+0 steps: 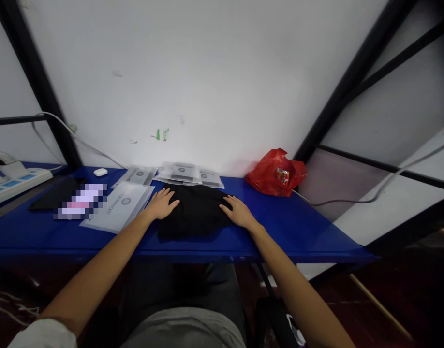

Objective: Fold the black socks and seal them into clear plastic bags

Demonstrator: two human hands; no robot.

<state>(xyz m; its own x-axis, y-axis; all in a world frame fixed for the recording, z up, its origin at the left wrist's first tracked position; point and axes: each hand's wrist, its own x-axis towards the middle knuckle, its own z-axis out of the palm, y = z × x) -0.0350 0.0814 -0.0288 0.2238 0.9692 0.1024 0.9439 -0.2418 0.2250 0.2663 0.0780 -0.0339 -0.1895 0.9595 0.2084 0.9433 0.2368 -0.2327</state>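
A folded black garment [196, 210] lies on the blue table [298, 227] in front of me. My left hand [161, 204] rests flat on its left edge with fingers stretched out. My right hand [237, 211] lies flat on its right edge, fingers also extended. Neither hand holds anything. A clear printed packaging bag [120, 205] lies just left of the garment, beside my left hand.
More clear bags [187, 173] are stacked against the white wall behind the garment. A red plastic bag [276, 173] sits at the back right. On the left lie a dark flat device [53, 193], a white earbud case [100, 171] and a power strip [15, 181]. Black frame bars rise at both sides.
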